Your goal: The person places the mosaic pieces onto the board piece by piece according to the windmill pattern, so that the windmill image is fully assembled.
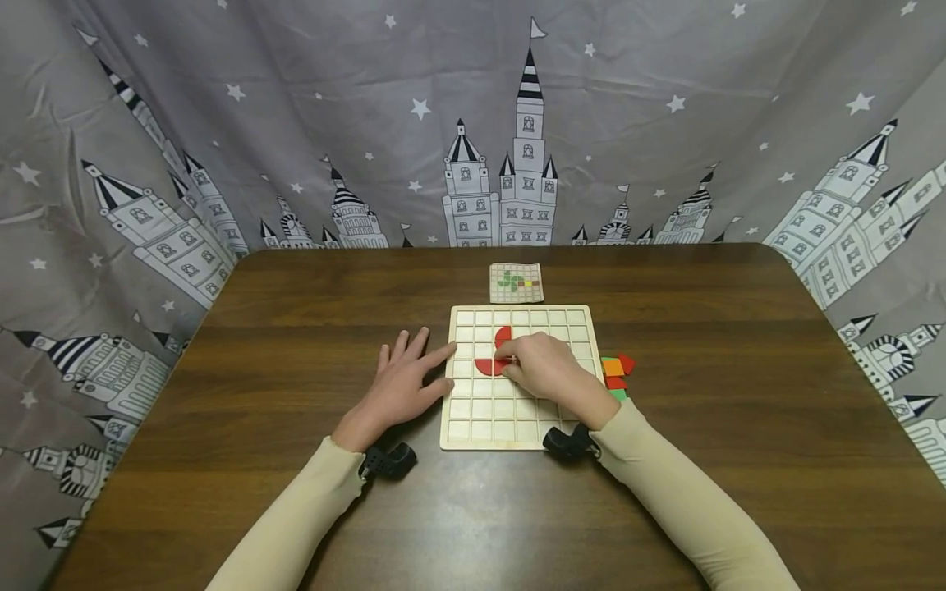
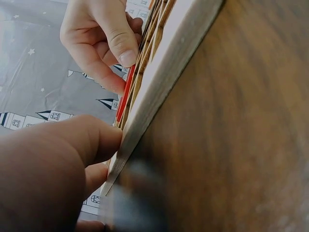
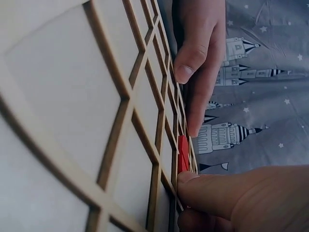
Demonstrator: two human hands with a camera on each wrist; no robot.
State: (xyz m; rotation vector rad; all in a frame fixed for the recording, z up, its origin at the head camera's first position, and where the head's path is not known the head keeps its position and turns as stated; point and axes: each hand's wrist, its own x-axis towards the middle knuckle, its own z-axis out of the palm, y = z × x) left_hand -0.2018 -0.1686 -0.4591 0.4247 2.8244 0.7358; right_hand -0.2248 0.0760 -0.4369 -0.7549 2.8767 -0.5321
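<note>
On the pale wooden grid board (image 1: pixel 476 429), red quarter-circle pieces (image 1: pixel 484 366) sit in cells left of the middle. Another red piece (image 1: pixel 503 333) lies farther up, partly behind the fingers. My right hand (image 1: pixel 545 365) reaches over the board from the right, its thumb and index finger pinching a red piece (image 3: pixel 183 162) at the grid, mostly hidden by the fingertips. Spread out at the board's left edge, my left hand (image 1: pixel 402 382) touches the rim with thumb and index fingertip; it holds nothing.
Behind the board lies a small pattern card (image 1: pixel 516 284) with a grid and a green, yellow and red figure. Several loose orange, red and green pieces (image 1: pixel 615 367) lie against the board's right edge on the wooden table (image 1: pixel 739 369). A grey castle-print curtain (image 1: pixel 332 98) hangs behind.
</note>
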